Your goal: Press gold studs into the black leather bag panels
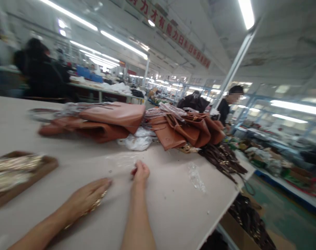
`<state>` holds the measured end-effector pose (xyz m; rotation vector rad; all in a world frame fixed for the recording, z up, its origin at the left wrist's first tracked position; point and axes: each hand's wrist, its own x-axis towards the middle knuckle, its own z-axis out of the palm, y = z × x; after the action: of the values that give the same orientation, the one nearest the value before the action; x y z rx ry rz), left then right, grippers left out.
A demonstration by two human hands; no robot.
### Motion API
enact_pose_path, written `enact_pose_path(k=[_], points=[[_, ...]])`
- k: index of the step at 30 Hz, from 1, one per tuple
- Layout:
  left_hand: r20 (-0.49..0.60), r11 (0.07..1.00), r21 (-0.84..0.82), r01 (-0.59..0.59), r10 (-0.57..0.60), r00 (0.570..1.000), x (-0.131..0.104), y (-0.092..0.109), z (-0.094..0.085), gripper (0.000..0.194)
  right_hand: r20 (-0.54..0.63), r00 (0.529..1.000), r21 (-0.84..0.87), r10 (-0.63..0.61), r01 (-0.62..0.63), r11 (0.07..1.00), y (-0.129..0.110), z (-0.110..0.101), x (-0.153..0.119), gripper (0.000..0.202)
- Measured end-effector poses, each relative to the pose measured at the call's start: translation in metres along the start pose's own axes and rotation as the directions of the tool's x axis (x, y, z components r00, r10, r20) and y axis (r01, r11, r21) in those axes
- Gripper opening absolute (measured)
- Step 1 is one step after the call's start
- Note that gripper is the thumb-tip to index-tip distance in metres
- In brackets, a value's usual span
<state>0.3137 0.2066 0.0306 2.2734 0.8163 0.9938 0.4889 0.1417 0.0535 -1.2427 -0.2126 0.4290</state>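
My left hand (89, 197) is low over the table, fingers together and curled over a gold chain (98, 201). Bits of that chain show along the underside of the hand and by the wrist. Just ahead and to the right, my right hand (141, 171) is closed, its fingertips pinched. Whatever lies between those fingertips is too small and blurred to name. A thin clear plastic bag (123, 160) lies flat beside the right hand's fingers. On the left, a shallow cardboard box (50, 164) holds gold chains (16, 163) in plastic wrapping.
Brown leather bags (113, 118) lie along the table's far side, with more brown bags (173, 132) to their right. Dark straps with gold fittings (223, 159) hang over the right edge. Crumpled clear plastic (197, 177) lies at right. People (40, 73) work beyond the table (173, 215).
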Motion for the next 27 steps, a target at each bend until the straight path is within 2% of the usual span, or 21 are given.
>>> enact_pose_path(k=[2, 3, 5, 8, 11, 13, 15, 17, 20, 23, 27], points=[[0.168, 0.998, 0.052, -0.023, 0.013, 0.986, -0.034, -0.008, -0.042, 0.035, 0.038, 0.994, 0.03, 0.101, -0.102, 0.994, 0.022, 0.018, -0.019, 0.033], [0.236, 0.997, 0.072, -0.033, 0.015, 0.972, -0.049, -0.01, -0.058, 0.036, 0.058, 0.987, 0.044, 0.15, -0.153, 0.987, 0.035, 0.029, -0.029, 0.03], [0.328, 0.993, 0.104, -0.051, 0.014, 0.945, -0.068, -0.011, -0.074, 0.035, 0.084, 0.972, 0.075, 0.217, -0.224, 0.972, 0.056, 0.047, -0.045, 0.024], [0.352, 0.99, 0.129, -0.061, 0.012, 0.936, -0.079, -0.003, -0.073, 0.04, 0.094, 0.97, 0.134, 0.226, -0.238, 0.962, 0.068, 0.057, -0.051, 0.02], [0.36, 0.99, 0.108, -0.09, 0.045, 0.932, -0.087, 0.011, -0.068, 0.042, 0.091, 0.978, 0.185, 0.188, -0.202, 0.962, 0.063, 0.05, -0.048, 0.028], [0.348, 0.992, 0.093, -0.089, 0.051, 0.936, -0.095, 0.017, -0.071, 0.042, 0.088, 0.982, 0.211, 0.169, -0.184, 0.96, 0.061, 0.046, -0.046, 0.032], [0.284, 0.994, 0.108, -0.029, -0.003, 0.959, -0.101, 0.015, -0.079, 0.046, 0.087, 0.983, 0.229, 0.161, -0.177, 0.957, 0.063, 0.045, -0.047, 0.034], [0.172, 0.984, 0.154, 0.092, -0.119, 0.978, -0.105, 0.005, -0.088, 0.053, 0.094, 0.982, 0.24, 0.162, -0.18, 0.954, 0.065, 0.046, -0.047, 0.034], [0.042, 0.938, 0.226, 0.263, -0.28, 0.959, -0.109, -0.01, -0.095, 0.06, 0.102, 0.981, 0.245, 0.165, -0.185, 0.952, 0.069, 0.048, -0.047, 0.033], [0.071, 0.927, 0.252, 0.279, -0.305, 0.95, -0.114, -0.009, -0.088, 0.059, 0.103, 0.982, 0.251, 0.161, -0.182, 0.951, 0.069, 0.048, -0.046, 0.034], [0.175, 0.953, 0.233, 0.193, -0.237, 0.956, -0.121, 0.014, -0.067, 0.059, 0.103, 0.983, 0.262, 0.152, -0.174, 0.949, 0.068, 0.048, -0.044, 0.034]])
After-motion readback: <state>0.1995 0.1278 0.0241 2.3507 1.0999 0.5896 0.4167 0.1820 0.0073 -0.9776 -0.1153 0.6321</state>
